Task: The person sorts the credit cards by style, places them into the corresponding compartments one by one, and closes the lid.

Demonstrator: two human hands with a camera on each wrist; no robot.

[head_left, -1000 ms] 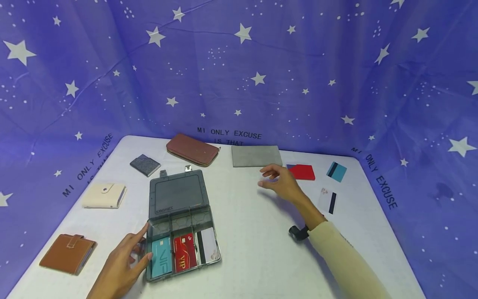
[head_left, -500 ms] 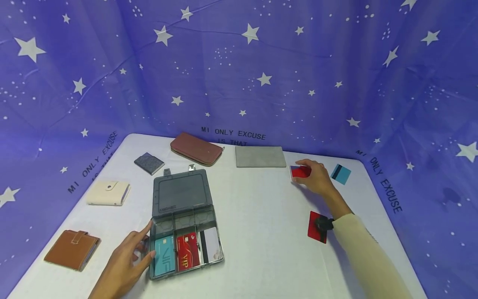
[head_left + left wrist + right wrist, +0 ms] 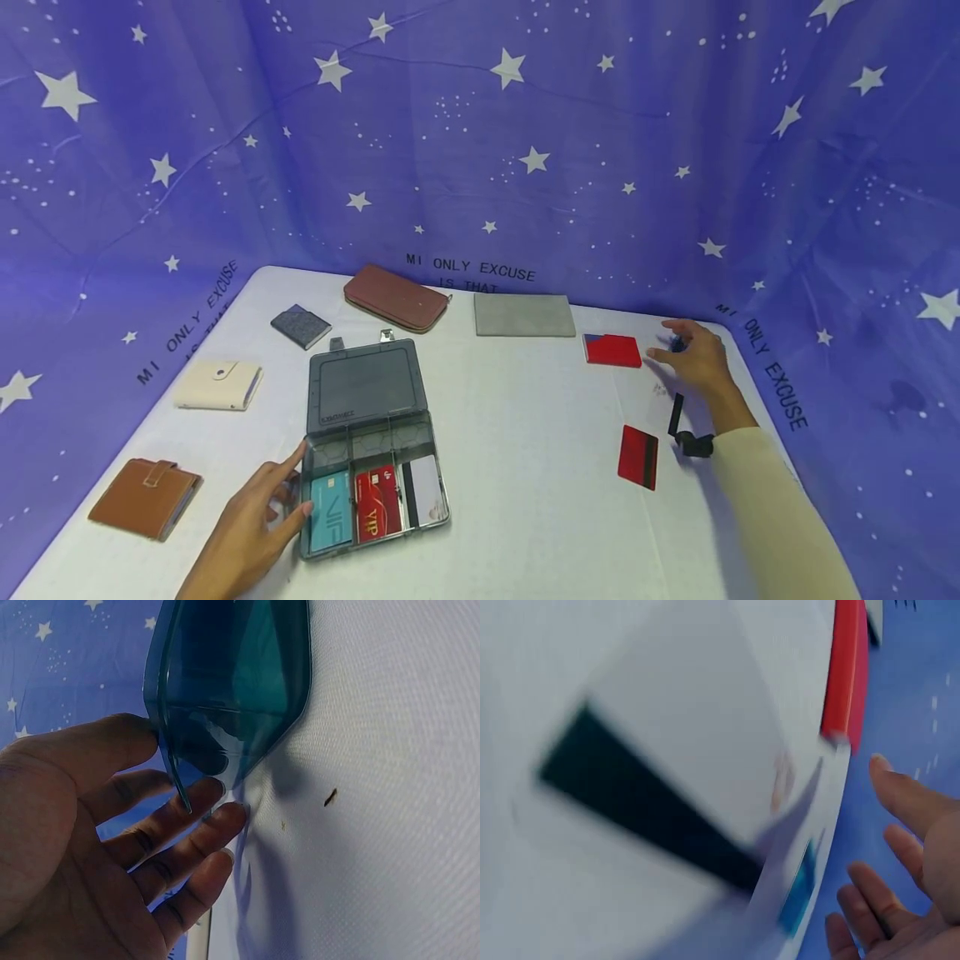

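Observation:
My left hand (image 3: pixel 247 521) rests against the left side of a grey clear plastic box (image 3: pixel 367 383), thumb and relaxed fingertips touching its wall. Its lid is flipped back; a teal card (image 3: pixel 330 500), a red VIP card (image 3: pixel 378 504) and a white striped card (image 3: pixel 427 492) lie in its front compartments. At the back right, my right hand (image 3: pixel 701 358) hovers with bent fingers apart, holding nothing. It mostly hides a blue card (image 3: pixel 799 892) in the head view. Left of it lies a red card holder (image 3: pixel 613 351); nearer are a white card with black stripe (image 3: pixel 645 802) and a red striped card (image 3: pixel 638 457).
Along the left stand a brown wallet (image 3: pixel 142 498), a cream snap wallet (image 3: pixel 216 386) and a grey felt card case (image 3: pixel 300 326). A maroon zip wallet (image 3: pixel 396 297) and a flat grey wallet (image 3: pixel 523 315) lie along the back, near the starry curtain (image 3: pixel 480 150).
My right hand goes from beside the grey wallet, over the red card holder, then right to the blue card. The red striped card comes into view. My left hand stays at the box.

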